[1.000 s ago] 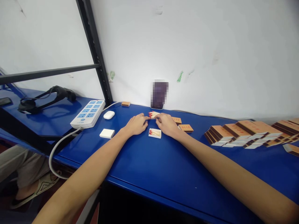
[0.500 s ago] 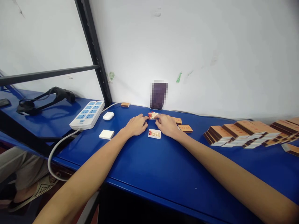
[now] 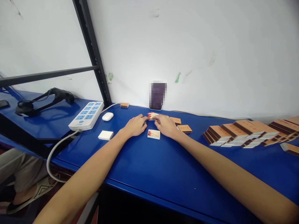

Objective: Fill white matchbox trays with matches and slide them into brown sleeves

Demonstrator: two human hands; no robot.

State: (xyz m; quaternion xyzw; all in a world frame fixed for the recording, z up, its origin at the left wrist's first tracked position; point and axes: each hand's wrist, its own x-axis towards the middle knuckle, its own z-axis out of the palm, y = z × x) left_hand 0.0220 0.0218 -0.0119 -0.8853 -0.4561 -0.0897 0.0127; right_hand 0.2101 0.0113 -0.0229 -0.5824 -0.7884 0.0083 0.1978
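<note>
A small pile of red-tipped matches [image 3: 153, 115] lies on the blue table, between the fingertips of both hands. My left hand [image 3: 136, 125] touches the red-headed end, its fingers curled. From the other side, my right hand [image 3: 165, 125] has its fingers pressed on the pale stick ends. Just in front of the hands sits an open white matchbox tray [image 3: 153, 137] with several matches inside. Two orange matchboxes, a rear one [image 3: 175, 120] and a nearer one [image 3: 184, 128], lie beside my right hand.
Stacked matchboxes [image 3: 245, 132] stand at the right. On the left are a power strip [image 3: 87, 115], a white case [image 3: 107, 116], a white box [image 3: 106, 135] and a black headset [image 3: 54, 96]. A phone [image 3: 157, 95] leans on the wall. A person's foot [image 3: 35, 194] shows lower left.
The view has shifted very slightly. Both hands remain at the match pile, with hardly any visible movement.
</note>
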